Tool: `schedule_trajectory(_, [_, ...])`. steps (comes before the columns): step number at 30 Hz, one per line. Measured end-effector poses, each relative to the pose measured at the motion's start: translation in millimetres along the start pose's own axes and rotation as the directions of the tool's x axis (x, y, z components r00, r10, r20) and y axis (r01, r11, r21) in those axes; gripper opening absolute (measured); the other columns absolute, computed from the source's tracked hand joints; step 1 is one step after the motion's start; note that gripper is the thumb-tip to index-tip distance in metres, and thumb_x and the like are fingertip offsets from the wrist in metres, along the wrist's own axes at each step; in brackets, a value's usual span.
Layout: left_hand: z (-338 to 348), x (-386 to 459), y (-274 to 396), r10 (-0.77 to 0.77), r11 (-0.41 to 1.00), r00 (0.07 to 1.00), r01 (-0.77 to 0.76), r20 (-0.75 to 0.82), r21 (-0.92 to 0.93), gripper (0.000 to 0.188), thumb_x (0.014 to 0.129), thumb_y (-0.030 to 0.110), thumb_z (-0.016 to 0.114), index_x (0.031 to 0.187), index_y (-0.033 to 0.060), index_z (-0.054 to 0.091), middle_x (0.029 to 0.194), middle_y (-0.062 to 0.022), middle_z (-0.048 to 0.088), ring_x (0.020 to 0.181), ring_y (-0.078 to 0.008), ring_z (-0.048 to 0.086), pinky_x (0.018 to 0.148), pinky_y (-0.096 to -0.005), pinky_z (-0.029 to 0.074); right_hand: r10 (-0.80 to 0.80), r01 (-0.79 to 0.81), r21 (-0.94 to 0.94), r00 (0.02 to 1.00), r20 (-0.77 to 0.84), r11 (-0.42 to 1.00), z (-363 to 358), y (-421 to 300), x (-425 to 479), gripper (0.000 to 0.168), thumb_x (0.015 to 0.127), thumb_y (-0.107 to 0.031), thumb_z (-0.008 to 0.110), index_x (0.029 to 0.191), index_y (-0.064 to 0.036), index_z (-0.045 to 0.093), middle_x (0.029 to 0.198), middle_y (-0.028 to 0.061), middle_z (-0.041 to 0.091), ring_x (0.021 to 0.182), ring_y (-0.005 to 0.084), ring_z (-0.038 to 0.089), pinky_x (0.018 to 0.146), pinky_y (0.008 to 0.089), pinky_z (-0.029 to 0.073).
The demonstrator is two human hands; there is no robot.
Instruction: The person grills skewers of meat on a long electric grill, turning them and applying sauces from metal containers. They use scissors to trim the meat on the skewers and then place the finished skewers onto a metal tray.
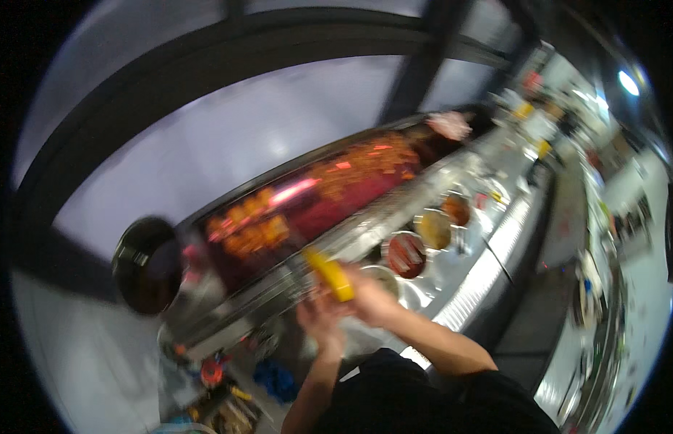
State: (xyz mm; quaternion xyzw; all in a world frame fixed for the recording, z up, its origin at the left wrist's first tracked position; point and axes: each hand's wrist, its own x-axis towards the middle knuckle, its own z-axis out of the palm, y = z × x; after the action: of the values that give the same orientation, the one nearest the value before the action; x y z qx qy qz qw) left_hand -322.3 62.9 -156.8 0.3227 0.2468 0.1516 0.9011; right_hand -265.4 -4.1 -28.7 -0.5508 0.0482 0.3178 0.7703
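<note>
Both hands are together over the near edge of a metal counter, blurred by motion. My right hand point(371, 297) is closed around a yellow object point(332, 274), perhaps a tool's handle; what it belongs to is too blurred to tell. My left hand point(321, 316) meets it from the left, and whether its fingers grip anything is unclear. Beyond the hands runs a long tray point(320, 214) under reddish light, with orange-brown food pieces point(256, 238) at its left end and more food point(363, 163) farther along. Just right of my right hand sits a round container of red contents point(406, 255).
Round containers with yellowish contents point(435, 229) and orange-red contents point(455, 209) line the metal counter point(423, 295). A dark round pot point(148, 266) stands at left. Below it lie a blue cloth-like item point(276, 380) and a red roll-like item point(211, 372). Blurred clutter fills the far right.
</note>
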Motion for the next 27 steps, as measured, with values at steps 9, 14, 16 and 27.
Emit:
schedule_trajectory(9, [16.4,-9.1,21.4,-0.112,0.993,0.986,0.116,-0.125,0.025,0.015,0.100,0.022,0.048,0.110,0.0101,0.052,0.072,0.0033,0.045,0.051,-0.0049,0.036,0.044,-0.0206,0.027,0.228,-0.287,0.309,0.950,0.212,0.907,19.3,-71.5,45.1,0.045,0.093,-0.051,0.049,0.098,-0.007,0.051,0.076,0.0064,0.050,0.053,0.0107,0.037,0.045,0.0210,0.027])
schedule_trajectory(14, [15.5,-10.5,14.3,-0.091,0.996,0.990,0.093,-0.104,0.012,0.016,0.100,0.021,0.048,0.111,0.0096,0.052,0.069,0.0033,0.043,0.050,-0.0044,0.033,0.043,-0.0210,0.026,0.282,-0.333,0.311,0.938,0.200,0.890,15.4,-70.6,60.5,0.056,0.093,-0.054,0.048,0.105,0.000,0.051,0.082,0.0116,0.051,0.054,0.0100,0.035,0.044,0.0191,0.028])
schedule_trajectory(16, [18.5,-9.9,14.9,-0.090,0.996,0.990,0.091,-0.108,0.003,0.016,0.101,0.019,0.046,0.111,0.0071,0.051,0.065,0.0034,0.042,0.048,-0.0040,0.033,0.041,-0.0205,0.026,0.290,-0.343,0.310,0.935,0.207,0.887,12.5,-70.4,64.1,0.056,0.093,-0.055,0.048,0.104,0.000,0.051,0.082,0.0109,0.051,0.055,0.0100,0.036,0.044,0.0188,0.029])
schedule_trajectory(27, [19.1,-7.6,18.1,-0.064,0.998,0.994,0.065,-0.090,0.013,0.015,0.102,0.017,0.043,0.109,0.0053,0.049,0.062,0.0045,0.038,0.048,-0.0025,0.031,0.041,-0.0192,0.025,0.384,-0.401,0.188,0.915,0.122,0.896,42.1,-86.1,89.2,0.051,0.090,-0.060,0.049,0.092,-0.010,0.051,0.070,0.0026,0.044,0.051,0.0077,0.034,0.039,0.0176,0.022])
